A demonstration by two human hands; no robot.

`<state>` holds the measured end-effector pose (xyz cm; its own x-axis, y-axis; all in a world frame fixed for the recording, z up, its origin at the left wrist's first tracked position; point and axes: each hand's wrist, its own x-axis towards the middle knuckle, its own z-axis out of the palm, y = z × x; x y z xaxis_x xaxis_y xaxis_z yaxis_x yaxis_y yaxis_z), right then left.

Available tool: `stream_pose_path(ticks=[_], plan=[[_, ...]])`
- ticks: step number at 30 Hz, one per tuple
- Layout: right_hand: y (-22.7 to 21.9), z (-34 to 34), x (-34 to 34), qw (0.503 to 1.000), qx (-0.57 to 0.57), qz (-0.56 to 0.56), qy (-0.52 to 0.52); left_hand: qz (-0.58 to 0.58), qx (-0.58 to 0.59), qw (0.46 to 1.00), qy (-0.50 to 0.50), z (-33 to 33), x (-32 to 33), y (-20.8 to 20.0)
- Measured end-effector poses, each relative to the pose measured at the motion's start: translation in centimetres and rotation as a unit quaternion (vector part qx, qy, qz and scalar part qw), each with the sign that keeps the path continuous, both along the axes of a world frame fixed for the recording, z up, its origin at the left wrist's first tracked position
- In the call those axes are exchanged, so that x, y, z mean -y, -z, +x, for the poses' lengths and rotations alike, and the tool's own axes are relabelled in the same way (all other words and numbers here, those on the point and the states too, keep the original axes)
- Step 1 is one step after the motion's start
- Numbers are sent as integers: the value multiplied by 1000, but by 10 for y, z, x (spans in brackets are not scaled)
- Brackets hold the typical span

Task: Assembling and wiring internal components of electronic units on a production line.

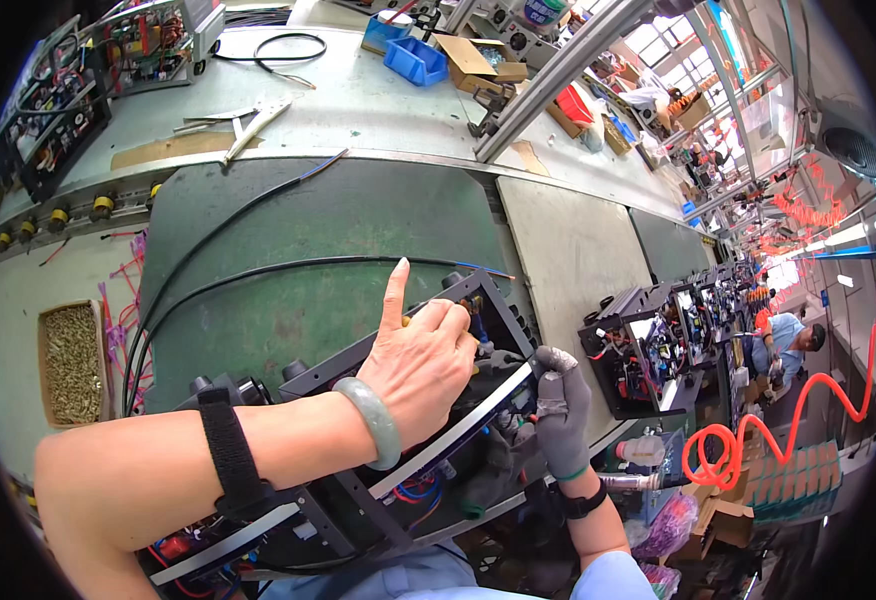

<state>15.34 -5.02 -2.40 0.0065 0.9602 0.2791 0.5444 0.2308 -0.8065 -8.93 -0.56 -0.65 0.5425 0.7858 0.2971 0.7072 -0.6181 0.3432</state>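
A black metal equipment chassis [366,500] with coloured wires inside lies across the bench in front of me. My left hand [420,362], bare with a pale green bangle [370,420], is over its upper frame. The index finger points out; the other fingers curl closed, with a bit of yellow showing at them that I cannot identify. My right hand [564,415], in a grey glove, is closed beside the chassis's right corner; what its fingers hold is hidden. A loose grey glove [498,468] with a green cuff lies on the chassis, between the hands and my body.
Two black cables [258,270] curve over the green mat [328,220]. A box of small brass-coloured parts [73,365] is at left. Beyond lie cutters [258,128] and a blue bin [416,62]. More chassis [648,340] stand right, near a red coiled hose [723,460] and another person [783,340].
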Motion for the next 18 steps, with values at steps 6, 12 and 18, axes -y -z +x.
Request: stream_pose_path(ticks=[6,12,18], plan=[[4,2,1,1000,20,2,-2,0,12,1000,23,-10,-1,3],[10,-4,3,999,32,18,40,4,31,999,20,0,-1,4],[12,-5,2,995,78,41,49,-7,34,999,34,7,-4,5]])
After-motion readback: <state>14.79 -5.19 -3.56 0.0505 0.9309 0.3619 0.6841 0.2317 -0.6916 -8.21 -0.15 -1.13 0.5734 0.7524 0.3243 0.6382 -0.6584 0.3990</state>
